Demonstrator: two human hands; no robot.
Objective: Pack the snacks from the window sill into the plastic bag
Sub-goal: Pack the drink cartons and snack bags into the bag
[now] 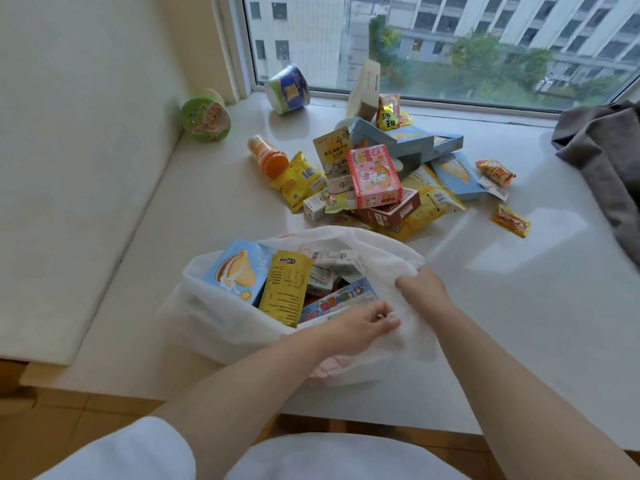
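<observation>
While snacks [381, 174] pile behind on the window sill [207, 209], both hands, left [360, 327], right [420, 284], grip the half-filled plastic bag [214, 320], grey cloth [602, 150] nearby.

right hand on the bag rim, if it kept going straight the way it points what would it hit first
Probably the far rim of the plastic bag that the right hand grips, then the brown box in the pile just beyond it; depth is hard to judge.
</observation>
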